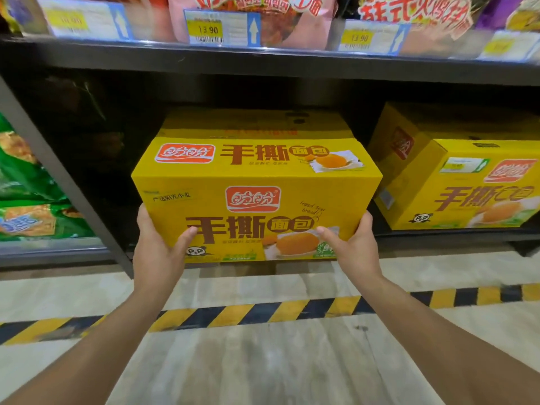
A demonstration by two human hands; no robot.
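Note:
A yellow cardboard box of hand-tear bread (257, 182) with red logos and brown lettering sits in the middle of the bottom shelf bay, its front at the shelf edge. My left hand (159, 244) grips its lower left corner, thumb on the front face, fingers round the side. My right hand (350, 247) grips the lower right corner the same way. Behind it I see the top of another yellow box (254, 122).
A matching yellow box (455, 176) stands to the right on the same shelf. Green snack bags (26, 182) fill the bay at left, past a dark upright post (67, 182). The shelf above carries pink noodle packs (251, 13) and price tags. Black-and-yellow tape (263, 311) crosses the floor.

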